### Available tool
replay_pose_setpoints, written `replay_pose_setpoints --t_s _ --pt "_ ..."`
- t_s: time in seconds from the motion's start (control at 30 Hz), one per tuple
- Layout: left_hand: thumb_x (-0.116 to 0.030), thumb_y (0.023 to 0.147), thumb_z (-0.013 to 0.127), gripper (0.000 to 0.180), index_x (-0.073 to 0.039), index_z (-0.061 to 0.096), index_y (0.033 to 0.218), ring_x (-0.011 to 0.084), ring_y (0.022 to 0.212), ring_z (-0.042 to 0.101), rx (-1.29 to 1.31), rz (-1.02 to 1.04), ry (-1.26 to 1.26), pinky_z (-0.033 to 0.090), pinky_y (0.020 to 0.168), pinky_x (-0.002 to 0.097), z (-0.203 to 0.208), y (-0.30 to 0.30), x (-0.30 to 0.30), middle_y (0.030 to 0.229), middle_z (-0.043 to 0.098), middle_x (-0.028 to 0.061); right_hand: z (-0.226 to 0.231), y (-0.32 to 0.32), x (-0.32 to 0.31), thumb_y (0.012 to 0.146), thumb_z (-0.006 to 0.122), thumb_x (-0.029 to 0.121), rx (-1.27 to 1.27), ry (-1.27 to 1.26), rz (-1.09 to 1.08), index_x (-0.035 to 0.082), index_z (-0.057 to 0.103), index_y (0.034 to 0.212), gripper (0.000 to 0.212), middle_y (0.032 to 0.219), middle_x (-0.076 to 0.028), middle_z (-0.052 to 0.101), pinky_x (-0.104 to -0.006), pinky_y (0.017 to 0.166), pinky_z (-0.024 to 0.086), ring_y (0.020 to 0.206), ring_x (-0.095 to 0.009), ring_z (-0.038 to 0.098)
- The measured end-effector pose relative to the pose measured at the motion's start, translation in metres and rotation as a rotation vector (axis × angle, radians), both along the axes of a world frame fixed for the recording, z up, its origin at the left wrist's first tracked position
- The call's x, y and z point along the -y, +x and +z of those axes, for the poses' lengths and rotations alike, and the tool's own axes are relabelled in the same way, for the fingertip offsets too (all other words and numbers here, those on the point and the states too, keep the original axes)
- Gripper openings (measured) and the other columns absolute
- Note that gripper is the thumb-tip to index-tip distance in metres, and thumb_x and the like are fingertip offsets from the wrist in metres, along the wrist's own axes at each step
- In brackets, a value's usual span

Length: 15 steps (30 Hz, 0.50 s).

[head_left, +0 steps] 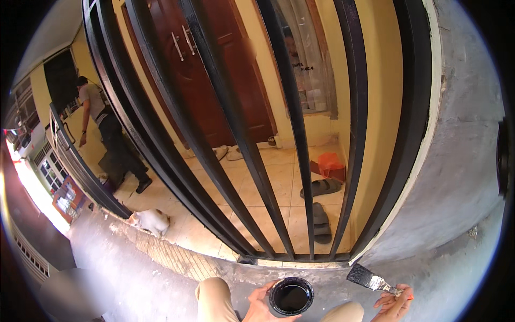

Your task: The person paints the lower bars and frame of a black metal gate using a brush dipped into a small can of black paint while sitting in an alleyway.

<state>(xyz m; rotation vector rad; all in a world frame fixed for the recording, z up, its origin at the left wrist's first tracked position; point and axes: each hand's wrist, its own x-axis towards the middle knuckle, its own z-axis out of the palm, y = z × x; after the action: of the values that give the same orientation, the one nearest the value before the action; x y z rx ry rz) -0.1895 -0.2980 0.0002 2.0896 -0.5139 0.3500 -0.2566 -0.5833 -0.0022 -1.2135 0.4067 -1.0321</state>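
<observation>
My left hand [258, 306] is wrapped round a small round tub of black paint [291, 297], held low between my knees. Dark paint coats the tub's rim and fills its inside. In my right hand [396, 304] is a flat paintbrush [371, 280], gripped by its handle. Its bristles are black and point to the upper left, and pale dried paint covers its ferrule. Just beyond the brush stands a fence of black metal bars [292, 126], its bottom rail [306, 257] close to the ground. The bristles are near the lower right corner of the fence, apart from the tub.
Behind the bars are grey sandals [321, 222], a red bag on a box [330, 165] and a dark red double door [212, 80]. A white cat [151, 221] lies at the porch edge on the left. Farther back a person [104, 126] stands. A grey wall [461, 139] rises at the right.
</observation>
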Motion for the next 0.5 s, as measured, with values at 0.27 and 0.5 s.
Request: replay_pose_setpoints --t_s 0.27,0.5 --pt "-0.035 0.057 0.098 0.097 -0.008 0.063 0.143 0.0358 0.134 0.063 -0.102 0.035 0.043 0.043 0.115 0.0498 -0.003 -0.012 0.007 0.138 0.071 0.0150 0.005 -0.012 0.001 0.116 0.053 0.046 -0.037 -0.018 -0.023 -0.002 0.065 0.122 0.049 0.073 -0.008 0.065 -0.0198 0.056 0.037 0.061 -0.009 0.056" --pt "-0.032 0.062 0.103 0.100 0.000 0.053 0.142 0.0344 0.131 0.065 0.010 -0.068 -0.158 0.047 0.114 0.0458 -0.033 -0.017 -0.017 0.139 0.067 0.0208 0.011 -0.023 -0.024 0.115 0.056 0.035 0.041 -0.035 -0.074 -0.002 0.069 0.122 0.040 0.077 -0.010 0.071 -0.0235 0.057 0.044 0.063 -0.011 0.062"
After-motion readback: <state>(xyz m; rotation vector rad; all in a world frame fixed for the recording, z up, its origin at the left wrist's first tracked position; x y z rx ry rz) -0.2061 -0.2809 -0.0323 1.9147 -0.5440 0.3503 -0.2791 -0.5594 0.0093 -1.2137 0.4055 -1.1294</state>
